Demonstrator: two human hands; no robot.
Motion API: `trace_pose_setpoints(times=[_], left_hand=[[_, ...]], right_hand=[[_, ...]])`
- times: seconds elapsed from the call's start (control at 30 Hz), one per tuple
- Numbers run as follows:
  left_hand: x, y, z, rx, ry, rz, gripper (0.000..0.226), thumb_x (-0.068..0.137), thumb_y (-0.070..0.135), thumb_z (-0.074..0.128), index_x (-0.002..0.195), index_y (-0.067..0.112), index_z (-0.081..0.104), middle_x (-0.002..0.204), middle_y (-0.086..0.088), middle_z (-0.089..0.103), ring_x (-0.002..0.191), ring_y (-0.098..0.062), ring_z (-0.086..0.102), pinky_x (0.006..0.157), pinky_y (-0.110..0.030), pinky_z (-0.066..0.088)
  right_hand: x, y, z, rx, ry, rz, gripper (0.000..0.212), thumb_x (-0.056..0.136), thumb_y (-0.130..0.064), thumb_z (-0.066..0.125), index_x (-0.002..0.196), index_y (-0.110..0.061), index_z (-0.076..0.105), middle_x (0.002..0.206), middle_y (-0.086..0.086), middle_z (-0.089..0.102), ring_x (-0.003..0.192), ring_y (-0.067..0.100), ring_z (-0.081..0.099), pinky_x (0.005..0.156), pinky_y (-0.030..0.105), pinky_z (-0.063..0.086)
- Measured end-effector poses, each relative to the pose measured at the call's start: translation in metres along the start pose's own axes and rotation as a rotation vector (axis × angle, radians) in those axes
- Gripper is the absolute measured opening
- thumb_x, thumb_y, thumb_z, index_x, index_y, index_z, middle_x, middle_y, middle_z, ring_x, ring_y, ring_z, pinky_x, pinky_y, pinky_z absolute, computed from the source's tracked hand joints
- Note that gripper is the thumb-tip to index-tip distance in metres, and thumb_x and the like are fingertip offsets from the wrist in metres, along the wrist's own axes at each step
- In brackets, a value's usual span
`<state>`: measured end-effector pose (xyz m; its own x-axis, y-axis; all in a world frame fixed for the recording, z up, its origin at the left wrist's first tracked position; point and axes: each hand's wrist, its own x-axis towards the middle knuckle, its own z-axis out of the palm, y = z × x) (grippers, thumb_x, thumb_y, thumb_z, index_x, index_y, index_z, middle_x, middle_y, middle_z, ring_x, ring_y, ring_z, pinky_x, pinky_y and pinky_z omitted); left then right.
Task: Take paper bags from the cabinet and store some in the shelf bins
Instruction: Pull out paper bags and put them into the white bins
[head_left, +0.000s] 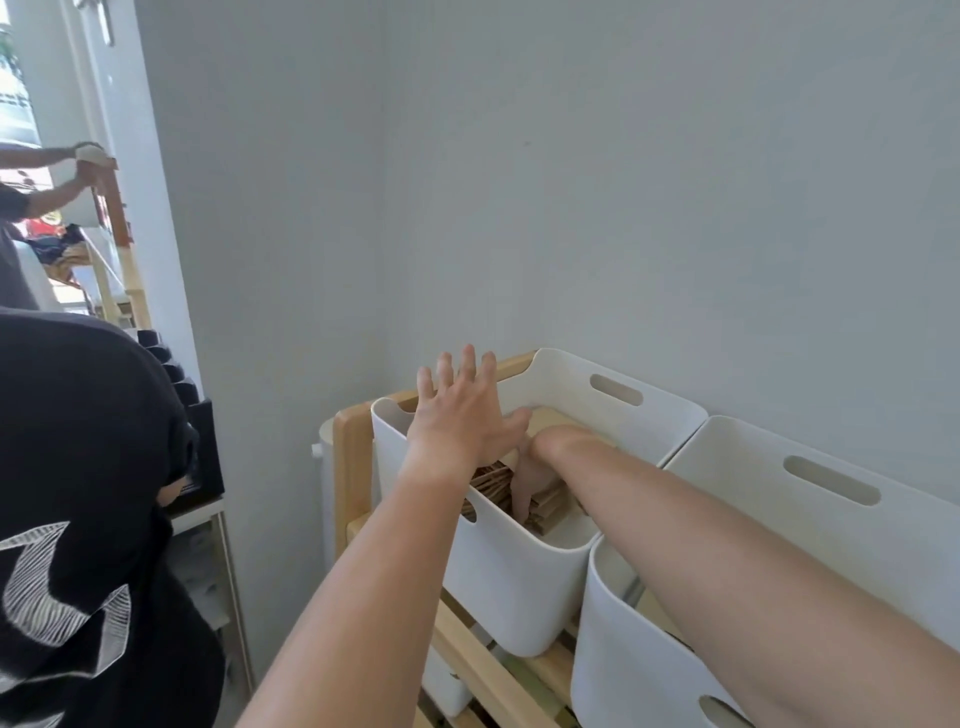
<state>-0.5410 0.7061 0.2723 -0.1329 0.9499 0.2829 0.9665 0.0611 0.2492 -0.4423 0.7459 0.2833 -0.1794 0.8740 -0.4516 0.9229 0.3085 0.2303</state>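
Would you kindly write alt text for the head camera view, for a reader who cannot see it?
A person's right hand reaches down among brown paper bags in a white bin on a wooden shelf, while the left hand hovers open above the bin's rim. More white bins sit alongside against a pale wall.

**Bystanders, a far rack and a plain grey wall**

A person in a black shirt with white line print (67, 519) fills the lower left, back turned. Behind them a black slotted organizer (195, 415) sits on a white stand (228, 561). Farther off at the left edge, a second person (15, 228) reaches both arms toward the top of a far wooden rack (122, 244), where colourful items (52, 234) lie. A bright window (15, 83) shows at the upper left. A pale grey wall (623, 182) takes up the rest.
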Motion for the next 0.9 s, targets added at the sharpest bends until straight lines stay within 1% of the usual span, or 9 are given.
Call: trace_pose_setpoints(times=[0.1,0.27,0.37,0.43,0.5,0.57,0.63,0.73,0.9], left_hand=[[-0.001,0.0,0.0,-0.01,0.027,0.017,0.08,0.095,0.057,0.036,0.157,0.017,0.003,0.165,-0.008,-0.004,0.151,-0.032,-0.004,0.12,-0.05,-0.002],[0.001,-0.003,0.002,-0.037,0.033,0.028,0.078,0.096,0.056,0.034,0.157,0.015,0.006,0.165,-0.007,0.003,0.151,-0.032,0.0,0.121,-0.048,0.002],[0.002,-0.004,0.003,0.0,0.051,0.039,0.071,0.097,0.054,0.031,0.155,0.015,0.015,0.163,-0.007,0.012,0.149,-0.032,0.009,0.12,-0.05,0.01],[0.001,-0.005,0.001,0.045,0.112,0.063,0.065,0.097,0.052,0.032,0.15,0.015,0.025,0.158,-0.006,0.026,0.143,-0.03,0.024,0.115,-0.048,0.02],[-0.003,-0.002,-0.005,0.082,0.201,0.101,0.056,0.097,0.049,0.033,0.142,0.015,0.037,0.148,-0.005,0.04,0.132,-0.027,0.039,0.108,-0.046,0.031],[-0.01,0.005,-0.013,0.094,0.288,0.129,0.05,0.097,0.045,0.035,0.137,0.016,0.044,0.14,-0.005,0.047,0.124,-0.027,0.046,0.103,-0.044,0.037],[-0.018,0.016,-0.021,0.079,0.314,0.118,0.05,0.097,0.045,0.036,0.137,0.015,0.045,0.14,-0.006,0.048,0.124,-0.029,0.046,0.102,-0.043,0.037],[-0.033,0.037,-0.031,0.064,0.278,0.071,0.056,0.098,0.05,0.034,0.143,0.017,0.038,0.151,-0.008,0.037,0.134,-0.033,0.038,0.108,-0.045,0.032],[-0.064,0.075,-0.048,0.061,0.247,0.067,0.06,0.098,0.054,0.027,0.146,0.019,0.031,0.154,-0.009,0.032,0.137,-0.034,0.033,0.109,-0.048,0.03]], right_hand=[[0.001,0.003,0.0,0.06,0.018,-0.013,0.098,0.077,-0.038,0.08,0.154,-0.017,0.022,0.141,0.01,0.048,0.119,0.032,0.055,0.081,0.036,0.045],[0.003,0.005,0.004,0.066,0.054,-0.022,0.114,0.072,-0.043,0.083,0.157,-0.02,0.011,0.147,0.008,0.042,0.131,0.032,0.046,0.094,0.041,0.044],[-0.011,0.019,-0.004,0.13,0.033,0.028,0.117,0.063,-0.059,0.083,0.156,-0.027,0.02,0.153,0.004,0.037,0.135,0.03,0.043,0.093,0.04,0.042],[-0.022,0.032,-0.008,0.156,-0.008,0.061,0.11,0.064,-0.065,0.079,0.152,-0.025,0.029,0.152,0.003,0.039,0.133,0.028,0.045,0.089,0.036,0.041],[-0.035,0.044,-0.002,0.176,0.099,0.097,0.108,0.068,-0.071,0.072,0.154,-0.024,0.026,0.155,0.006,0.034,0.141,0.028,0.036,0.101,0.04,0.037],[-0.046,0.058,0.009,0.196,0.309,0.093,0.107,0.076,-0.076,0.057,0.158,-0.022,0.013,0.164,0.01,0.01,0.151,0.031,0.007,0.118,0.049,0.013],[-0.06,0.076,0.019,0.219,0.476,0.066,0.098,0.084,-0.075,0.043,0.159,-0.023,0.006,0.165,0.011,-0.005,0.151,0.03,-0.009,0.12,0.052,-0.004],[-0.088,0.102,0.031,0.218,0.595,0.063,0.089,0.09,-0.073,0.032,0.158,-0.025,0.004,0.165,0.013,-0.008,0.151,0.03,-0.012,0.118,0.054,-0.008],[-0.136,0.136,0.047,0.247,0.619,0.132,0.086,0.092,-0.072,0.021,0.158,-0.023,-0.004,0.165,0.011,-0.01,0.15,0.03,-0.012,0.118,0.055,-0.008]])
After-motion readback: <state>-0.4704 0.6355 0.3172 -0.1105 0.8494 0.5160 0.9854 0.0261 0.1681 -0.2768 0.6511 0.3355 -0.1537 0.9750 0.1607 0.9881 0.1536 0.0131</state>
